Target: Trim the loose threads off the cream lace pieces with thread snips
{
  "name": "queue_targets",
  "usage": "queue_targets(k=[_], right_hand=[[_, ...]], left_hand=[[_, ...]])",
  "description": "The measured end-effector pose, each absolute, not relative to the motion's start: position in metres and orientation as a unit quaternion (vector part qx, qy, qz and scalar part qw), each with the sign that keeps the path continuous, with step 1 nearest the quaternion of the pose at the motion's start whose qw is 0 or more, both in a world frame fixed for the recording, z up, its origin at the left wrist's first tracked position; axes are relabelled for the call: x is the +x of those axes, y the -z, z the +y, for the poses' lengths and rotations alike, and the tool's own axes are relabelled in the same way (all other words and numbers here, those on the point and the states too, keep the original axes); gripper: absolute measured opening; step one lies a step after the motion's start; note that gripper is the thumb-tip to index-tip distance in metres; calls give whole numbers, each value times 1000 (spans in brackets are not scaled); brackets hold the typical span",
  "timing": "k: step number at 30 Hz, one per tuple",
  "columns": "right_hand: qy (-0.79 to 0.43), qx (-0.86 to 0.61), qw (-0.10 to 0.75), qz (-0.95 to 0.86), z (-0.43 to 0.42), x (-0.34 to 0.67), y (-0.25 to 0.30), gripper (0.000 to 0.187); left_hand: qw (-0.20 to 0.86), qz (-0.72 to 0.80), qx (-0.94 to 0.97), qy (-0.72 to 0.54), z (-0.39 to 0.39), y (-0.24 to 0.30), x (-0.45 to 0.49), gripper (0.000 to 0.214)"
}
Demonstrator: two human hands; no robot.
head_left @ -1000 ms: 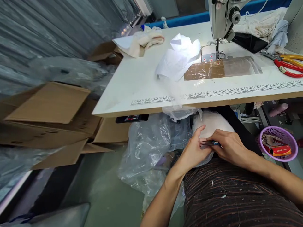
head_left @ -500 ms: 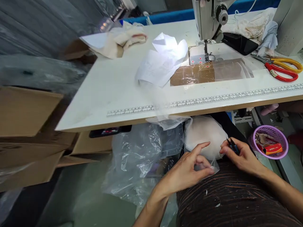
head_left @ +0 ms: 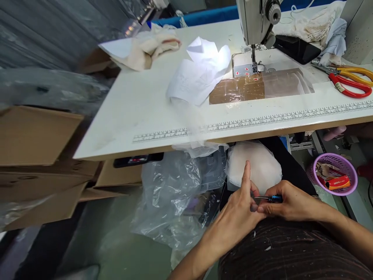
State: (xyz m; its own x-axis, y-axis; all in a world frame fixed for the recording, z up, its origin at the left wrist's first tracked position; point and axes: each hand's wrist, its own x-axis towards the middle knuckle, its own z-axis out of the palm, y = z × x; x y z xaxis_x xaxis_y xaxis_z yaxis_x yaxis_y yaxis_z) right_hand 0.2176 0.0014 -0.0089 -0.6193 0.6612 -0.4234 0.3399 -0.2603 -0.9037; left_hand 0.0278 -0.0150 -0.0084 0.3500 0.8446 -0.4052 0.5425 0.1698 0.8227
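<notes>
Your left hand (head_left: 239, 212) and right hand (head_left: 287, 202) meet over your lap, below the front edge of the desk (head_left: 145, 109). The right hand pinches a small blue-handled thread cutter (head_left: 268, 198) between thumb and fingers, its metal tip pointing at the left hand. The left hand has its index finger stretched upward and the other fingers curled at the tool's tip; you cannot tell whether they pinch anything. Just behind both hands, touching the left index finger, lies a white fabric bundle in clear plastic (head_left: 256, 165), under the desk edge. To its left hang crumpled clear bags (head_left: 171, 194). On the desk: a sewing machine (head_left: 256, 19), white paper (head_left: 201, 74), red and yellow scissors (head_left: 349, 79). A purple basket (head_left: 317, 171) stands on the floor to your right, cardboard boxes (head_left: 35, 136) to your left
</notes>
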Motion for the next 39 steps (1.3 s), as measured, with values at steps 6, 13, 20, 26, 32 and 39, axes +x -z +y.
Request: queue_targets(k=[6,13,20,26,32,39], right_hand=[[-651,-439,242,-570,-2,224,17,46],[-689,-418,272,-526,6,223,21,44],[-710,-424,255,-501,9,213,20,40],[-668,-494,360,-423,8,218,32,39],[-547,-587,431,-413,-1,232,57,45],[-333,-690,392,-510,-6,245,70,39]], left_hand=[[597,512,611,-86,-5,3,19,115],[676,508,499,-190,14,10,27,102],[716,475,411,-304,28,20,21,91],[771,420,433,-202,14,30,3,105],[704,483,428,-298,39,37,7,76],[517,589,553,-282,58,59,21,81]])
